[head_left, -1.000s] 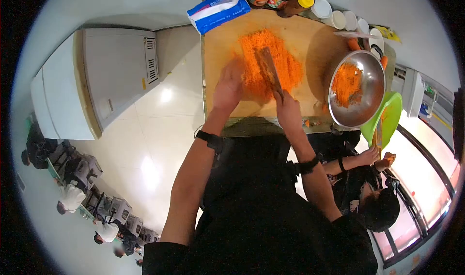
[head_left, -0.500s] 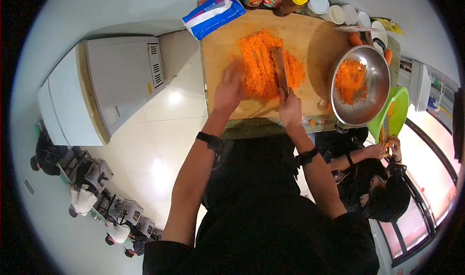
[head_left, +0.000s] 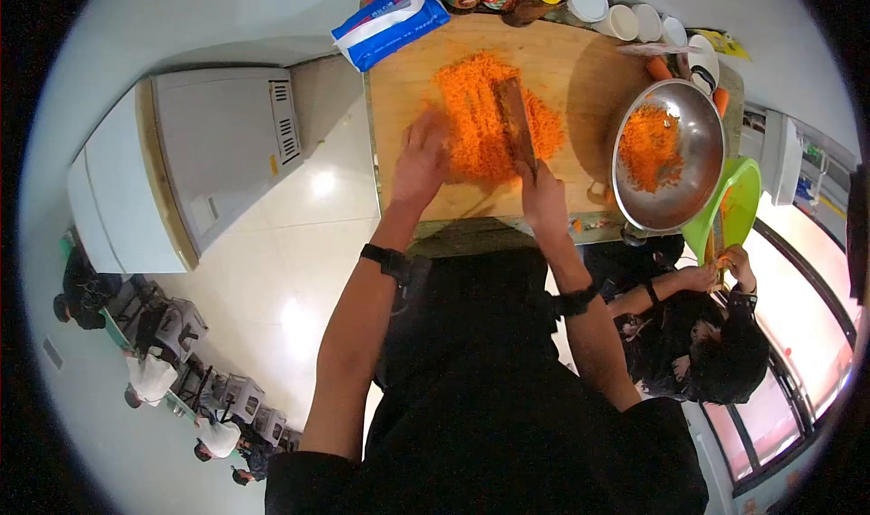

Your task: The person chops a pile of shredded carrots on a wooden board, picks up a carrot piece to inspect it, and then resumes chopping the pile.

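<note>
A flat, loose heap of shredded carrot (head_left: 473, 121) covers the middle of the wooden cutting board (head_left: 589, 80). My right hand (head_left: 546, 202) is wrapped round the handle of a cleaver (head_left: 518, 123), whose blade stands on edge in the right part of the heap. At the heap's left edge, my left hand (head_left: 421, 163) has its fingers stretched forward, slightly blurred, with nothing visible in them. On the board's right side sits a metal bowl (head_left: 669, 208) with more shredded carrot (head_left: 650, 148) inside.
A blue tissue pack (head_left: 390, 27), a yellow-lidded jar (head_left: 535, 3) and several white cups (head_left: 619, 23) line the back. At right, another person's hands (head_left: 716, 272) hold a grater (head_left: 719, 238) at a green basin (head_left: 745, 202). A white cabinet (head_left: 213, 143) stands left.
The whole view has shifted slightly up and left. My left hand has drawn a little away from the carrot heap; the cleaver stays at nearly the same place in it.
</note>
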{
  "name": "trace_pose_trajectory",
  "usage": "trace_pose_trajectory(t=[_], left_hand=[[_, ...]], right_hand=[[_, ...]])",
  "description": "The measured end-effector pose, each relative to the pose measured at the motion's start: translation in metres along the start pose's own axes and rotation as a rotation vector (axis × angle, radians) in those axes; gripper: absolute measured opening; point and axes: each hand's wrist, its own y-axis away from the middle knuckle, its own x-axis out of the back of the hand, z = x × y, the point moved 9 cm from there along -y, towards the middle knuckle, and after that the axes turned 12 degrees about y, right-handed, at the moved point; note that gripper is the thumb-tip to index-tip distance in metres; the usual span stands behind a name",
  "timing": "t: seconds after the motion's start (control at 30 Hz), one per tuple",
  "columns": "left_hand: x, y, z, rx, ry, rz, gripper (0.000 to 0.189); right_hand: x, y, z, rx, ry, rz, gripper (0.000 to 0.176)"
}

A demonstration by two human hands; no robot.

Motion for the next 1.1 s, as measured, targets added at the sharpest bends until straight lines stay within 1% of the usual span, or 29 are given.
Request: trace_pose_trajectory(t=[0.07,0.1,0.13,0.2,0.23,0.3,0.37,0.43,0.5,0.53,0.57,0.63,0.7,0.73,0.8,0.83,0.9,0.93,0.97,1.0,1.03,1.1], left_hand=[[0.001,-0.002,0.001,-0.016,-0.01,0.015,0.048],[0.001,-0.001,0.001,-0.004,0.005,0.019,0.048],[0.002,-0.001,-0.001,0.007,0.017,0.023,0.049],[0.003,0.001,0.002,-0.005,0.006,0.026,0.05],[0.003,0.001,0.003,-0.02,0.0,0.029,0.052],[-0.001,-0.002,-0.005,0.009,-0.028,0.008,0.054],[-0.004,0.003,-0.007,0.037,-0.046,-0.017,0.055],[0.002,-0.002,0.003,-0.021,0.008,0.017,0.056],[0.0,0.001,-0.001,-0.007,0.008,0.027,0.055],[0.0,0.004,-0.005,0.008,0.005,0.028,0.055],[0.001,0.006,-0.004,0.018,0.006,0.032,0.055],[0.003,0.003,0.003,-0.014,0.012,0.039,0.053],[0.004,0.003,0.004,-0.03,0.004,0.05,0.052],[0.004,0.003,0.005,-0.049,-0.005,0.061,0.051],[0.005,0.001,0.006,-0.039,0.006,0.064,0.05],[0.006,0.0,0.005,-0.029,0.015,0.063,0.048],[0.006,0.001,0.005,-0.034,0.019,0.068,0.049],[0.005,0.001,0.006,-0.044,0.029,0.066,0.049],[0.003,0.001,0.003,-0.043,0.028,0.066,0.049],[0.002,0.002,0.001,-0.043,0.007,0.058,0.049],[0.0,0.003,-0.001,-0.045,-0.011,0.048,0.05],[0.001,0.002,0.004,-0.052,0.01,0.054,0.049]], right_hand=[[0.017,0.008,0.004,-0.01,0.022,-0.06,0.038],[0.021,0.01,0.007,-0.015,0.116,-0.024,0.038],[0.011,0.002,0.012,-0.006,0.113,-0.025,0.038],[-0.005,-0.015,0.013,0.063,0.015,0.048,0.037],[-0.01,-0.025,0.016,0.06,0.013,0.045,0.037],[-0.005,-0.035,0.005,0.141,0.093,0.056,0.036],[0.001,-0.027,0.009,0.108,0.092,0.014,0.034],[0.025,-0.02,0.002,0.089,0.09,-0.002,0.033],[0.047,0.015,-0.002,0.04,0.009,-0.074,0.025],[0.047,0.022,0.004,0.047,0.014,-0.081,0.025],[0.047,0.028,0.015,0.074,0.013,-0.098,0.02],[0.043,0.031,0.033,0.103,0.013,-0.112,0.017],[0.046,0.034,0.033,0.195,0.085,-0.033,0.03],[0.044,0.034,0.036,0.195,0.087,-0.034,0.03],[0.058,0.034,0.016,0.332,0.166,0.13,0.058],[0.054,0.029,0.012,0.338,0.165,0.129,0.058],[0.025,0.01,0.013,0.256,0.242,-0.02,0.077],[0.018,0.0,0.01,0.255,0.242,-0.022,0.077],[0.016,-0.011,0.003,0.269,0.219,0.009,0.08],[0.015,-0.015,-0.002,0.283,0.192,0.038,0.084],[0.015,-0.014,-0.001,0.281,0.19,0.037,0.084],[0.02,-0.011,0.001,0.222,0.181,-0.075,0.083]])
